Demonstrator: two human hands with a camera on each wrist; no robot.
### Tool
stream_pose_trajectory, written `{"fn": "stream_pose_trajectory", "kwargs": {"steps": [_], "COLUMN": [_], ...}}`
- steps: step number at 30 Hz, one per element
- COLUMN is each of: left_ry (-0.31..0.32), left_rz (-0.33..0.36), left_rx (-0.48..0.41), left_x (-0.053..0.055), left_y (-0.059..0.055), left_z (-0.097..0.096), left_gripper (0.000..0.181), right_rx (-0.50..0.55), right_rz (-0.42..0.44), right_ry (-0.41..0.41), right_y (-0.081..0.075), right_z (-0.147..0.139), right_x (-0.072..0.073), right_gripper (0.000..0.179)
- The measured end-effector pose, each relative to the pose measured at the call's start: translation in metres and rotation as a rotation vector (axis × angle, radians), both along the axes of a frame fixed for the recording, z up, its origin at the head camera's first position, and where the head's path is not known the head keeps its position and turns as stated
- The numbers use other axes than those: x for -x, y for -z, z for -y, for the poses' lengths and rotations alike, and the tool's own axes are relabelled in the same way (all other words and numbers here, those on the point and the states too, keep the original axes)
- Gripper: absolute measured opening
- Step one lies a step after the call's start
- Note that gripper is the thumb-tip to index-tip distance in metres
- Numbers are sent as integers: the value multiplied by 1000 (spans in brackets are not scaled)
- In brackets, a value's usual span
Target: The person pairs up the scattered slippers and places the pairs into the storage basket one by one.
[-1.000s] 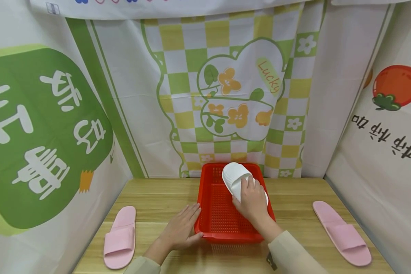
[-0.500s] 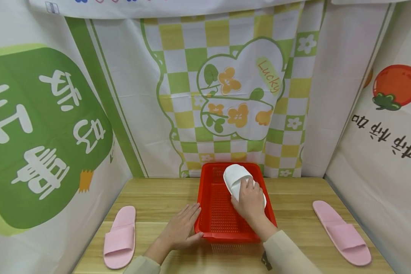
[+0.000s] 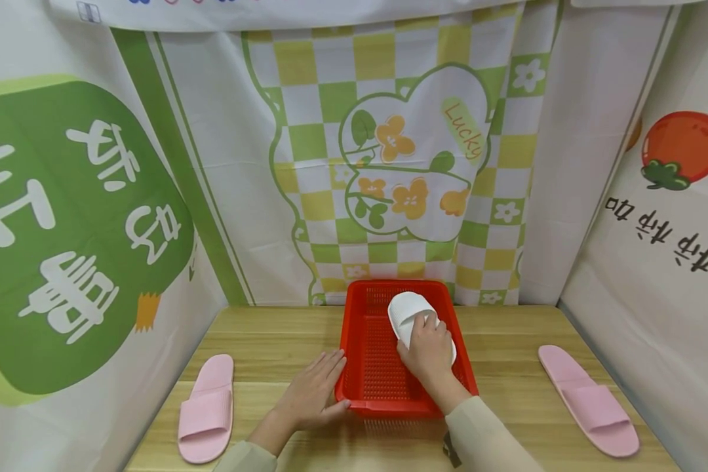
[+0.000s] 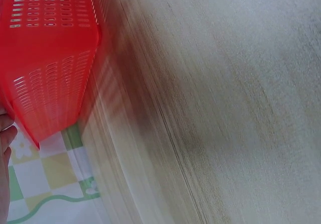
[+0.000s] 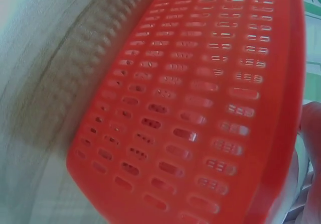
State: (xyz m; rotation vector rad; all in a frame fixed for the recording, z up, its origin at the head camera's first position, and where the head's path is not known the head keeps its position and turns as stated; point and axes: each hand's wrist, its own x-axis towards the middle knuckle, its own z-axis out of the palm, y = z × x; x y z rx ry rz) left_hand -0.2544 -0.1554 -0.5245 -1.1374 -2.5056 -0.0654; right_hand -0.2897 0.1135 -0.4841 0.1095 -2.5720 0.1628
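Note:
My right hand (image 3: 431, 351) grips a white slide slipper (image 3: 409, 308) by its strap and side, its toe end pointing to the back wall. Hand and slipper are inside the right half of a red perforated plastic basket (image 3: 398, 408). On the basket's left rim, my left hand (image 3: 313, 393) rests with fingers extended and the thumb at the front corner. In the left wrist view only a few of its fingertips (image 4: 7, 133) show at the rim. The basket's wall (image 5: 200, 83) fills most of the right wrist view and hides much of the slipper.
One pink slipper (image 3: 206, 410) lies on the wooden table (image 3: 271, 341) at the left, another pink slipper (image 3: 590, 401) at the right. Behind the basket hangs a green-checked cloth (image 3: 401, 196). Printed cloth walls close off both sides.
My right hand has lowered the white slipper deeper into the basket, moving slightly toward me. The left hand and the pink slippers stay in place.

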Motion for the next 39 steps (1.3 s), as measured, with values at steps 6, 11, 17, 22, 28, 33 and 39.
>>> {"fn": "stream_pose_trajectory", "kwargs": {"steps": [6,11,17,22,28,33,39], "left_ry": [4,8,6,3,-6,-18,-7], "left_rz": [9,-7,-12,-24,-31,-7,-13], "left_rx": [-12,-17,-8,-4,13,20,2], "left_x": [0,0,0,0,1,-1,-1], "left_y": [0,1,2,2,2,1,1], "left_z": [0,1,1,1,1,1,0], "left_gripper": [76,76,77,77,77,77,77], "right_rx": [29,42,67,80,81,88,133], "right_rz": [44,76,136,155,171,195,202], "right_ry": [23,52,78,100,122,128,125], "right_y": [5,10,14,17,21,25,29], "right_z": [4,5,5,7,7,6,7], "right_x": [2,4,6,8,11,11,11], "right_gripper": [62,61,59,60,63,64,63]}}
